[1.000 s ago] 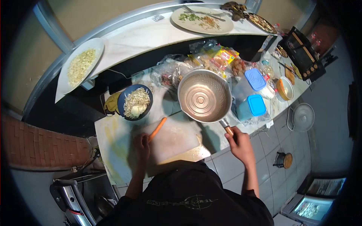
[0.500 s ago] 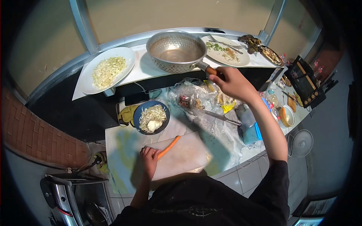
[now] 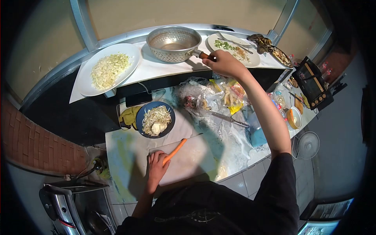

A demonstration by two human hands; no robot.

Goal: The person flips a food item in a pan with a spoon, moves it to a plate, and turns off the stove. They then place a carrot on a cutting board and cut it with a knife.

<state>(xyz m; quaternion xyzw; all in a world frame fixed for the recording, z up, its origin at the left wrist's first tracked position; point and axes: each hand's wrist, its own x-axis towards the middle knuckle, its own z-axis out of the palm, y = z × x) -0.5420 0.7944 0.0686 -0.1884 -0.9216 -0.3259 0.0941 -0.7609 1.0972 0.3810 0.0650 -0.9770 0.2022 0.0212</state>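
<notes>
My right hand is wrapped round the wooden handle of a hammered metal saucepan on the raised white shelf. Nothing but a dull interior shows in the pan. On the cutting board, my left hand grips the lower end of a carrot, whose other end points away to the upper right. Above the board sits a dark blue plate with bean sprouts and a pale lump on it.
An oval plate of chopped cabbage stands left of the saucepan, and a plate with chopped greens and forks to its right. Plastic bags and a long metal utensil clutter the counter. A toaster oven is at far right.
The saucepan and my right hand have shifted left and away, and the pan now rests farther back on the shelf. My left hand stays on the carrot. The view has moved slightly.
</notes>
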